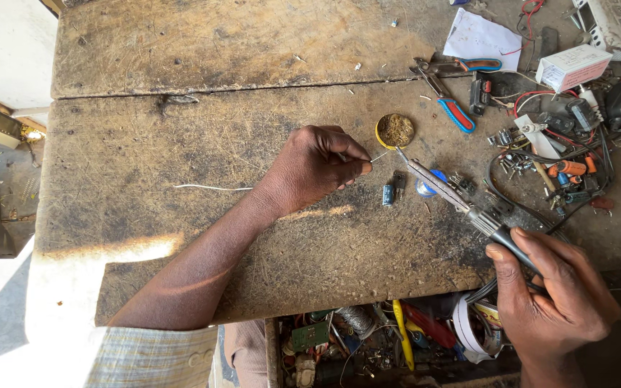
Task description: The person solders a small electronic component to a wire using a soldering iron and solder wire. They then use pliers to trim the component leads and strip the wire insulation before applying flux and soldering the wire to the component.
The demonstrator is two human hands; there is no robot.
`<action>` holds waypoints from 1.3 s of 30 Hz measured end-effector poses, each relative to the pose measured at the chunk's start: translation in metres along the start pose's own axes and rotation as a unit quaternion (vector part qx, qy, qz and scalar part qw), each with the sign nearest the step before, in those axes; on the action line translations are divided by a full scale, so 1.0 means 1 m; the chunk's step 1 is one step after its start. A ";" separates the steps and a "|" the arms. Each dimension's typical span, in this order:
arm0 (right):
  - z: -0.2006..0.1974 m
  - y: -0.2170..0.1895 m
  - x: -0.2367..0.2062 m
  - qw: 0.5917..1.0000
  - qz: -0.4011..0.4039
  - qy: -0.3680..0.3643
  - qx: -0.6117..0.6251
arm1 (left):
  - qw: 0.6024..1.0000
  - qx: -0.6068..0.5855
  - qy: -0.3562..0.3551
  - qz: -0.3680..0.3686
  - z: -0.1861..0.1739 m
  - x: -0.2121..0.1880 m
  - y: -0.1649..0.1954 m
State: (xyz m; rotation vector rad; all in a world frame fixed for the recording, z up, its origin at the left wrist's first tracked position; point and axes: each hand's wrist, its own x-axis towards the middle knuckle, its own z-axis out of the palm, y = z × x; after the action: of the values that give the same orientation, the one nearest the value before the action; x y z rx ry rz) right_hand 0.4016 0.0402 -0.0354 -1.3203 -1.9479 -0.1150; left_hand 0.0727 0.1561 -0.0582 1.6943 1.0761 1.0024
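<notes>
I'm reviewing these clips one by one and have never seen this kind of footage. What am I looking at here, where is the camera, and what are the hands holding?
The single picture comes from a camera worn on a person's head, looking down at a worn wooden workbench. No machine is involved, only two bare hands. The left hand pinches a thin wire. The right hand grips a soldering iron, its tip close to the wire's end, beside a small round tin. Pliers, small capacitors and tangled cables lie to the right.
</notes>
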 end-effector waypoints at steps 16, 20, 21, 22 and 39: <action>0.000 0.003 0.000 1.000 -0.011 -0.001 0.015 | 1.000 0.004 -0.001 0.000 0.001 0.000 -0.001; -0.002 -0.003 0.001 1.000 0.010 -0.005 0.001 | 1.000 0.001 -0.003 -0.002 0.000 0.000 -0.002; -0.002 -0.004 0.001 1.000 0.015 -0.005 -0.008 | 1.000 0.001 -0.003 -0.001 0.001 -0.001 -0.002; -0.001 -0.003 0.001 1.000 0.020 -0.004 -0.016 | 1.000 0.002 -0.002 0.000 0.001 0.000 -0.002; 0.000 -0.002 0.001 1.000 -0.015 -0.003 0.025 | 1.000 0.026 -0.002 0.001 -0.001 0.000 0.003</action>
State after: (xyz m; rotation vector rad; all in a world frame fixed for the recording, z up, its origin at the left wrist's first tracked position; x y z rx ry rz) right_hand 0.3998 0.0399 -0.0346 -1.2612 -1.9643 -0.0760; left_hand 0.0730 0.1556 -0.0555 1.7390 1.1055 0.9793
